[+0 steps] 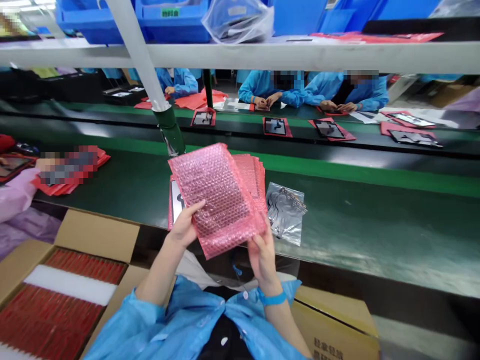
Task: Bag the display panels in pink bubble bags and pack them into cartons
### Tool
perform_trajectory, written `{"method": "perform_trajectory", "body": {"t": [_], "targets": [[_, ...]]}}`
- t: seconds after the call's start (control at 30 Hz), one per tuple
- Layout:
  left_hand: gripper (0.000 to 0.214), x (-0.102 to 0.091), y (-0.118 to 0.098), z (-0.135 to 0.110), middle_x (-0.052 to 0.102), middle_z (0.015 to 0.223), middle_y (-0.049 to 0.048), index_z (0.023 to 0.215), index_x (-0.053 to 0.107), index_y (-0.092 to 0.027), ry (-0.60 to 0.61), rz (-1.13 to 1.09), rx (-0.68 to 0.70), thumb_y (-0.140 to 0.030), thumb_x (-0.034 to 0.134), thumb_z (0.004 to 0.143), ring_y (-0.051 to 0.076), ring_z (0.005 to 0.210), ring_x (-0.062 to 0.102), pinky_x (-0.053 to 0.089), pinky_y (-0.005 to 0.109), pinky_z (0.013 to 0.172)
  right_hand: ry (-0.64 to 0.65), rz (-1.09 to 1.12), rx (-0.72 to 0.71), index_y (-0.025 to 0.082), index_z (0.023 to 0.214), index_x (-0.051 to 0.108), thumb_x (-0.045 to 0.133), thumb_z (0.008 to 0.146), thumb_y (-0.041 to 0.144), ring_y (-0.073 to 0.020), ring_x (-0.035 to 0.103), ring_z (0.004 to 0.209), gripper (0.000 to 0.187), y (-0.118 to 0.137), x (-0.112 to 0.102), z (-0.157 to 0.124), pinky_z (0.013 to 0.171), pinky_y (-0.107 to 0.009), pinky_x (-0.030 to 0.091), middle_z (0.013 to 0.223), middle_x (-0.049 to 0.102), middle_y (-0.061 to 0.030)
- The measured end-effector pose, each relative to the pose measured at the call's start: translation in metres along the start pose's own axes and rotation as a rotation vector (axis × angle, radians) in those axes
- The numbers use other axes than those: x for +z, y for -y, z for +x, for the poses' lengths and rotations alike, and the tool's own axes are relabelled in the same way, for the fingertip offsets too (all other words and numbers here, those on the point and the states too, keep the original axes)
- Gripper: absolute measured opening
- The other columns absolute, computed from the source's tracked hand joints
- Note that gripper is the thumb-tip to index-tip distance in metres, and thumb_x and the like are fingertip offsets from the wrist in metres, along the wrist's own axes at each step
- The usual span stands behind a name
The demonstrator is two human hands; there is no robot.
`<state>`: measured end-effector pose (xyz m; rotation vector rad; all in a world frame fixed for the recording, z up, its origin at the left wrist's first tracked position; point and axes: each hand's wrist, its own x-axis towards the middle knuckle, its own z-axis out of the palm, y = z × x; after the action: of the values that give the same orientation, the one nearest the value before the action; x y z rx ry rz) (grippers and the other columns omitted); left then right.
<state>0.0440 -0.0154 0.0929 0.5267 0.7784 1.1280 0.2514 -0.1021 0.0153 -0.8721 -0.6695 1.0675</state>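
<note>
Between both my hands is a pink bubble-wrap bag (213, 195), tilted above the front edge of the green bench. My left hand (186, 223) grips its left edge with the thumb on top. At the lower right corner, my right hand (262, 247) is closed on the same bag. Behind it lies a stack of more pink bubble bags (250, 172). A flat panel with a white face and black mark (176, 200) is partly hidden under the held bag. To the right rests a clear plastic bag (287, 212) with thin dark cable-like parts.
An open carton (97, 235) packed with red bags stands at lower left; a closed carton (337, 320) is at lower right. A white post (138, 50) rises from the bench under a shelf (240, 56) with blue bins. Co-workers sit opposite; another person's sleeve (18, 195) is at left.
</note>
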Motion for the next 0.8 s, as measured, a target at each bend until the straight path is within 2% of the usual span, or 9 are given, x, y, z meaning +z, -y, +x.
{"method": "perform_trajectory", "body": {"t": [0.1, 0.17, 0.23, 0.37, 0.43, 0.53, 0.67, 0.73, 0.8], "targets": [[0.04, 0.012, -0.026, -0.004, 0.083, 0.129, 0.0081, 0.125, 0.077, -0.02, -0.01, 0.074, 0.18, -0.029, 0.086, 0.087, 0.035, 0.137, 0.073, 0.057, 0.054, 0.123, 0.321, 0.203, 0.327, 0.033, 0.138, 0.068, 0.094, 0.08, 0.048, -0.0289, 0.072, 0.129, 0.065, -0.004, 0.022, 0.005, 0.118, -0.054, 0.057, 0.141, 0.074, -0.0076], [0.042, 0.02, -0.044, -0.006, 0.08, 0.138, 0.0084, 0.133, 0.074, -0.02, 0.018, 0.178, 0.292, -0.041, 0.079, 0.097, 0.036, 0.146, 0.066, 0.053, 0.057, 0.126, 0.454, 0.24, 0.402, 0.032, 0.132, 0.07, 0.099, 0.074, 0.05, -0.0302, 0.077, 0.12, 0.067, -0.012, 0.035, 0.011, 0.112, -0.057, 0.061, 0.133, 0.079, -0.0071], [0.045, 0.022, -0.06, -0.006, 0.076, 0.143, 0.0081, 0.14, 0.071, -0.02, 0.025, 0.316, 0.408, -0.052, 0.062, 0.109, 0.037, 0.153, 0.059, 0.051, 0.06, 0.127, 0.466, 0.208, 0.401, 0.029, 0.126, 0.072, 0.097, 0.075, 0.056, -0.0307, 0.081, 0.109, 0.062, -0.021, 0.044, 0.019, 0.106, -0.058, 0.065, 0.124, 0.082, -0.0079], [0.057, -0.011, -0.096, 0.006, 0.072, 0.148, 0.005, 0.148, 0.066, -0.022, -0.102, 0.499, 0.715, -0.061, 0.036, 0.118, 0.037, 0.16, 0.051, 0.049, 0.065, 0.127, 0.33, -0.011, 0.27, 0.027, 0.112, 0.078, 0.088, 0.082, 0.066, -0.0306, 0.084, 0.099, 0.051, -0.023, 0.035, 0.029, 0.095, -0.052, 0.07, 0.106, 0.087, -0.008], [0.059, -0.046, -0.115, 0.021, 0.071, 0.148, 0.0054, 0.149, 0.064, -0.022, -0.16, 0.491, 0.804, -0.062, 0.036, 0.118, 0.037, 0.16, 0.05, 0.047, 0.067, 0.128, 0.246, -0.12, 0.22, 0.025, 0.111, 0.08, 0.089, 0.08, 0.067, -0.0307, 0.085, 0.097, 0.053, -0.011, 0.011, 0.025, 0.093, -0.049, 0.07, 0.1, 0.087, -0.0079], [0.063, -0.107, -0.129, 0.05, 0.072, 0.145, 0.0098, 0.148, 0.064, -0.018, -0.259, 0.496, 0.798, -0.067, 0.047, 0.113, 0.036, 0.155, 0.057, 0.046, 0.064, 0.129, 0.012, -0.235, 0.264, 0.022, 0.104, 0.083, 0.094, 0.073, 0.065, -0.0307, 0.085, 0.085, 0.054, 0.021, -0.045, 0.01, 0.086, -0.048, 0.072, 0.09, 0.087, -0.0075], [0.069, -0.158, -0.105, 0.089, 0.078, 0.134, 0.019, 0.131, 0.074, -0.01, -0.493, 0.959, 0.547, -0.071, 0.058, 0.104, 0.041, 0.139, 0.068, 0.049, 0.066, 0.124, -0.288, -0.359, 0.352, 0.021, 0.09, 0.083, 0.103, 0.054, 0.058, -0.0357, 0.084, 0.076, 0.055, 0.065, -0.114, -0.007, 0.074, -0.049, 0.073, 0.085, 0.086, -0.01], [0.059, -0.164, -0.082, 0.104, 0.074, 0.142, 0.022, 0.128, 0.076, -0.012, -0.51, 1.092, 0.446, -0.064, 0.064, 0.103, 0.046, 0.147, 0.061, 0.038, 0.074, 0.128, -0.352, -0.404, 0.333, 0.022, 0.093, 0.084, 0.103, 0.055, 0.057, -0.0368, 0.085, 0.079, 0.055, 0.079, -0.128, -0.011, 0.072, -0.048, 0.073, 0.089, 0.086, -0.011], [0.055, -0.164, -0.061, 0.114, 0.059, 0.163, 0.0243, 0.139, 0.072, -0.014, -0.548, 1.147, 0.426, -0.053, 0.07, 0.101, 0.051, 0.164, 0.039, 0.017, 0.083, 0.132, -0.359, -0.433, 0.247, 0.022, 0.101, 0.084, 0.1, 0.063, 0.057, -0.0357, 0.085, 0.084, 0.055, 0.084, -0.125, -0.011, 0.074, -0.047, 0.074, 0.092, 0.086, -0.0106]]}}
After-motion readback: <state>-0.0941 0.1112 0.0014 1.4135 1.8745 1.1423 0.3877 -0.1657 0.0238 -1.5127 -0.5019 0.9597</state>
